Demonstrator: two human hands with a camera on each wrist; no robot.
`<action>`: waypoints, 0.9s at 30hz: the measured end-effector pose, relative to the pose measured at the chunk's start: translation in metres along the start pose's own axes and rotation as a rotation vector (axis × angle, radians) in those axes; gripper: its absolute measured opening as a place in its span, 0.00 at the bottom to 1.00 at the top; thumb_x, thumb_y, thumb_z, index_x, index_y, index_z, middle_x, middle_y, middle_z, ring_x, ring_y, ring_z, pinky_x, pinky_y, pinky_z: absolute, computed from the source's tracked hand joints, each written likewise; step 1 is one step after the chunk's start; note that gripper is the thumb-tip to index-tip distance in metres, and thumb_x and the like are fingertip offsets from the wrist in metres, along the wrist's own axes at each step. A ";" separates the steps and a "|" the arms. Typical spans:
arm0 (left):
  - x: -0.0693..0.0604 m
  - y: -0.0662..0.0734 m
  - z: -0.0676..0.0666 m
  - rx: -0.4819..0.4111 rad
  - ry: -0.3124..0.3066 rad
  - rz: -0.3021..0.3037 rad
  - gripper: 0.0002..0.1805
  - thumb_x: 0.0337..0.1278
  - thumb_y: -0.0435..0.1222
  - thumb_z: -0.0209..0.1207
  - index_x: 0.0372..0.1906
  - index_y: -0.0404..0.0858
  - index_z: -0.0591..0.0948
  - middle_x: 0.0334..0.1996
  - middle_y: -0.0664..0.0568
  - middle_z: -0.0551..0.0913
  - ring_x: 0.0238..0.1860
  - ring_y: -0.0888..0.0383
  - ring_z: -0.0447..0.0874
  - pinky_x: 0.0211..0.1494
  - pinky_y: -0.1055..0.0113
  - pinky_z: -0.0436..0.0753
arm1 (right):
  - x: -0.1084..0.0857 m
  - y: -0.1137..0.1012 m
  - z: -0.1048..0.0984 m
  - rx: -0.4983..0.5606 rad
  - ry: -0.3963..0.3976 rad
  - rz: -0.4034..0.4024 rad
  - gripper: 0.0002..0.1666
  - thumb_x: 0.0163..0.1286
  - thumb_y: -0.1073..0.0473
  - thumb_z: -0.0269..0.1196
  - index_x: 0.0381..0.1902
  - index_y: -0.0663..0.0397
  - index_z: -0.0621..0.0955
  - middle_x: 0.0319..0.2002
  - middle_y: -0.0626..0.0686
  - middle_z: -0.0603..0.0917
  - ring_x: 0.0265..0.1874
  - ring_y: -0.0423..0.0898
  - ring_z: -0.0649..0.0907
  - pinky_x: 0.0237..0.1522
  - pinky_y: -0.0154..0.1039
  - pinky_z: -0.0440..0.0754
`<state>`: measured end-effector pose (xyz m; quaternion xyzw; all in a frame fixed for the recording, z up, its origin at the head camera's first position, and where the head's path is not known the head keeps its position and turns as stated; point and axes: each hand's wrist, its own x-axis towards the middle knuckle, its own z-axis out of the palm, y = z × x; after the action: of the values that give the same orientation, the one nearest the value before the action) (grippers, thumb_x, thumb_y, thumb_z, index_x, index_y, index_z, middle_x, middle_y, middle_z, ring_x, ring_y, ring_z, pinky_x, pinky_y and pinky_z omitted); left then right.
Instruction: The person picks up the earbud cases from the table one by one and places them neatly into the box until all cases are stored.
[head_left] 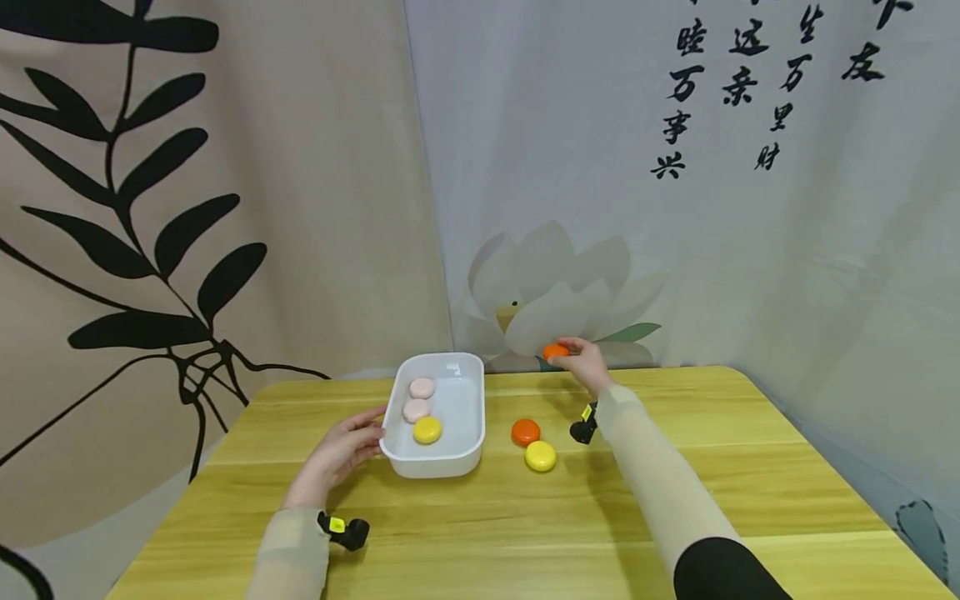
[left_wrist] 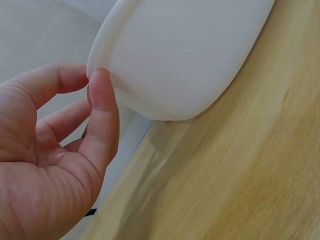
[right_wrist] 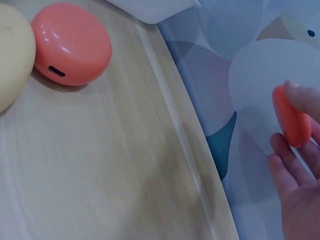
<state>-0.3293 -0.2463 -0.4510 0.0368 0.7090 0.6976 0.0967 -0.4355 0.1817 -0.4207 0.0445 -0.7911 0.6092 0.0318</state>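
Note:
A white plastic tub (head_left: 457,408) stands left of the table's middle. Inside it lie two pale pink round pieces (head_left: 422,388) and a yellow one (head_left: 427,430). My left hand (head_left: 339,454) pinches the tub's left rim between thumb and fingers, seen closely in the left wrist view. Near the table's far edge, my right hand (head_left: 589,364) holds up an orange smooth, rounded disc (right_wrist: 291,117) between thumb and fingers. On the wood right of the tub sit an orange-red round piece (head_left: 526,432), with a small dark slot in its side, and a yellow round piece (head_left: 541,456) touching or nearly touching it.
The wooden table (head_left: 480,542) ends at the back close to a hanging cloth (head_left: 345,183) printed with leaves, a lotus and dark characters. Black wrist cameras (head_left: 349,533) sit on both wrists.

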 end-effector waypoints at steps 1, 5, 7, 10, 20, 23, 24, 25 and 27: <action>0.000 0.000 0.000 0.005 -0.006 0.002 0.31 0.66 0.27 0.53 0.72 0.29 0.60 0.49 0.35 0.75 0.37 0.56 0.80 0.45 0.66 0.83 | -0.001 -0.002 -0.001 0.002 0.001 -0.002 0.33 0.66 0.63 0.65 0.66 0.65 0.70 0.63 0.63 0.73 0.58 0.58 0.73 0.61 0.50 0.71; 0.000 0.001 -0.001 0.006 -0.011 0.010 0.31 0.66 0.27 0.53 0.72 0.28 0.60 0.48 0.36 0.77 0.37 0.55 0.80 0.44 0.66 0.83 | 0.000 -0.004 -0.002 0.009 -0.002 -0.004 0.33 0.65 0.63 0.66 0.67 0.63 0.70 0.62 0.62 0.73 0.58 0.57 0.74 0.61 0.49 0.71; 0.000 0.001 -0.001 0.006 -0.011 0.011 0.31 0.66 0.27 0.53 0.72 0.28 0.60 0.48 0.37 0.77 0.37 0.55 0.80 0.44 0.66 0.83 | 0.001 -0.004 -0.002 0.008 -0.006 -0.003 0.33 0.65 0.62 0.66 0.67 0.63 0.70 0.62 0.61 0.73 0.58 0.57 0.74 0.61 0.49 0.72; 0.000 0.001 0.000 0.002 -0.008 0.008 0.31 0.66 0.27 0.53 0.72 0.28 0.59 0.47 0.37 0.77 0.36 0.55 0.80 0.42 0.67 0.83 | 0.002 -0.004 -0.003 0.005 -0.013 -0.006 0.34 0.66 0.62 0.65 0.67 0.63 0.69 0.63 0.61 0.73 0.58 0.57 0.74 0.60 0.49 0.72; -0.001 0.000 0.000 0.000 0.015 0.000 0.31 0.66 0.28 0.54 0.72 0.29 0.60 0.47 0.39 0.75 0.37 0.54 0.80 0.42 0.69 0.83 | 0.000 -0.014 -0.002 0.036 -0.036 -0.004 0.36 0.65 0.60 0.67 0.68 0.62 0.69 0.64 0.60 0.71 0.60 0.57 0.72 0.63 0.51 0.69; -0.001 -0.001 0.000 0.000 0.011 0.004 0.31 0.66 0.28 0.54 0.72 0.28 0.60 0.47 0.37 0.75 0.37 0.54 0.80 0.42 0.69 0.83 | 0.001 -0.015 -0.003 0.027 -0.037 -0.008 0.35 0.65 0.60 0.67 0.68 0.62 0.69 0.65 0.60 0.71 0.61 0.57 0.72 0.63 0.51 0.69; -0.001 -0.001 0.000 0.000 0.009 0.005 0.31 0.66 0.28 0.54 0.72 0.28 0.60 0.47 0.37 0.75 0.37 0.54 0.80 0.42 0.69 0.83 | 0.001 -0.016 -0.003 0.022 -0.035 -0.009 0.35 0.65 0.60 0.67 0.68 0.62 0.69 0.65 0.60 0.71 0.61 0.56 0.71 0.63 0.51 0.69; 0.000 0.000 0.000 0.000 0.007 0.007 0.31 0.66 0.28 0.54 0.72 0.28 0.60 0.47 0.37 0.75 0.38 0.54 0.80 0.42 0.69 0.83 | 0.002 -0.016 -0.004 0.020 -0.035 -0.011 0.35 0.65 0.60 0.67 0.68 0.62 0.69 0.65 0.60 0.71 0.62 0.56 0.71 0.63 0.51 0.68; 0.000 0.000 0.000 0.000 0.004 0.005 0.31 0.66 0.28 0.54 0.72 0.28 0.60 0.47 0.37 0.75 0.37 0.54 0.80 0.42 0.69 0.83 | 0.003 -0.018 -0.004 0.016 -0.033 -0.018 0.35 0.65 0.60 0.67 0.68 0.62 0.69 0.65 0.60 0.71 0.62 0.56 0.71 0.63 0.51 0.68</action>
<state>-0.3290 -0.2459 -0.4508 0.0374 0.7092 0.6977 0.0935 -0.4364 0.1813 -0.4021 0.0620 -0.7863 0.6143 0.0240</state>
